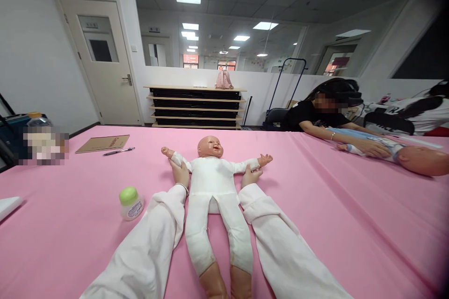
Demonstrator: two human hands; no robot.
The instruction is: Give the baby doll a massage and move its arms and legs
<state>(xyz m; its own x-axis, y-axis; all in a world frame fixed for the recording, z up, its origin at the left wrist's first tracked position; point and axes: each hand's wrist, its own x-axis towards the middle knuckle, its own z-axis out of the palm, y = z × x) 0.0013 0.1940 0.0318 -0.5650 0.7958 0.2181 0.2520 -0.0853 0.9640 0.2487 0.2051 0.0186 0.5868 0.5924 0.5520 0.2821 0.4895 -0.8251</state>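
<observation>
A baby doll (213,177) with a white cloth body lies on its back on the pink tablecloth (154,261), its head away from me and its legs toward me. Both its arms are stretched out sideways. My left hand (180,174) is closed around the doll's arm on the left side, with a beaded bracelet at my wrist. On the other side, my right hand (250,176) grips the doll's other arm, thumb on top. Some of my fingers are hidden beneath the doll's arms. A small jar (131,204) with a green lid stands left of my left forearm.
A brown notebook (103,144) and a pen (119,151) lie at the far left, near a blurred bottle (40,140). At the right, a co-worker (315,114) leans over another doll (417,159). A white object (10,207) sits at the left edge.
</observation>
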